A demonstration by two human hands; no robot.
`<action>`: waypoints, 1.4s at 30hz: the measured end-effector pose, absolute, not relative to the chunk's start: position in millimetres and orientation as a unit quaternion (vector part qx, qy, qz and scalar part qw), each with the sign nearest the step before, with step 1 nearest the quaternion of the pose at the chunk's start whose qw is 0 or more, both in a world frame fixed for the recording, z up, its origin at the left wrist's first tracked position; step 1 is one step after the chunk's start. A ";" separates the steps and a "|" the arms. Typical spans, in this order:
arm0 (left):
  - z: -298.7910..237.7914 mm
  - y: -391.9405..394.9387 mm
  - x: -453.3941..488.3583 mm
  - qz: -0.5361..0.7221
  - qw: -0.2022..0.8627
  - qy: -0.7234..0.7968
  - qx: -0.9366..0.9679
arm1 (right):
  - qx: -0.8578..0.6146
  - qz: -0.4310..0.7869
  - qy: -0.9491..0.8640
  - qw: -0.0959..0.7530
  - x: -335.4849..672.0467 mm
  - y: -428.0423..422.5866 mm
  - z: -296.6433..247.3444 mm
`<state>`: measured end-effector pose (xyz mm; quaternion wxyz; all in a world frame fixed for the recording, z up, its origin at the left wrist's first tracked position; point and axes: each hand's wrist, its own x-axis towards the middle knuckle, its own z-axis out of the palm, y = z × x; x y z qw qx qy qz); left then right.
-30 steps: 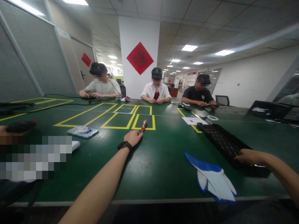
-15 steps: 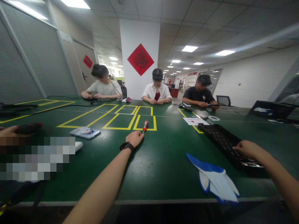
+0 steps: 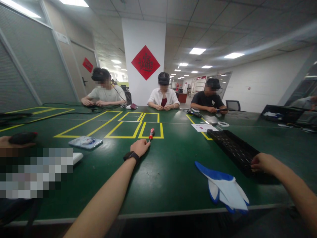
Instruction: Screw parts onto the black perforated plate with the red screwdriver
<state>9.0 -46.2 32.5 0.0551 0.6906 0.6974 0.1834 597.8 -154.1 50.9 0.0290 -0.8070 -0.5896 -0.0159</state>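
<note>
My left hand (image 3: 140,146) reaches forward over the green table (image 3: 163,165), fingers closed around the tip end of a red-handled screwdriver (image 3: 151,133) that lies pointing away, inside a yellow tape box. A black watch (image 3: 131,155) sits on that wrist. My right hand (image 3: 264,162) rests curled on the near end of a long black tray (image 3: 232,147) at the right; whether it grips the tray's edge is unclear. A white and blue glove (image 3: 226,188) lies flat between my arms, near the table's front edge.
Three people with headsets sit at the far side of the table. Another person's hand (image 3: 12,141) holds a dark object at far left. A phone (image 3: 85,142), a sheet of paper (image 3: 204,127), a tape roll (image 3: 224,124) and cables lie on the table.
My right hand moved slightly along the tray's near end, lifting and then settling back. The left hand stays on the screwdriver. The camera view shifted a little.
</note>
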 end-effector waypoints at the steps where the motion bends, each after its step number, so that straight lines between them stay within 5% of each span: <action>1: 32.6 -46.7 8.9 0.185 0.056 0.696 0.692 | -0.811 -0.003 -0.585 0.022 599.2 -154.4 52.6; 15: 23.6 -41.9 4.8 0.192 0.040 0.689 0.698 | -0.816 0.026 -0.577 0.015 615.2 -162.1 61.0; 24: 29.2 -45.7 7.1 0.195 0.046 0.692 0.693 | -0.768 -0.090 -0.630 0.076 594.3 -143.3 57.6; 30: 30.5 -45.5 7.9 0.192 0.045 0.691 0.695 | -0.849 0.060 -0.525 -0.014 623.4 -149.8 55.7; 42: 31.3 -49.1 8.5 0.191 0.052 0.692 0.694 | -0.791 0.179 -0.582 0.057 634.1 -160.2 69.0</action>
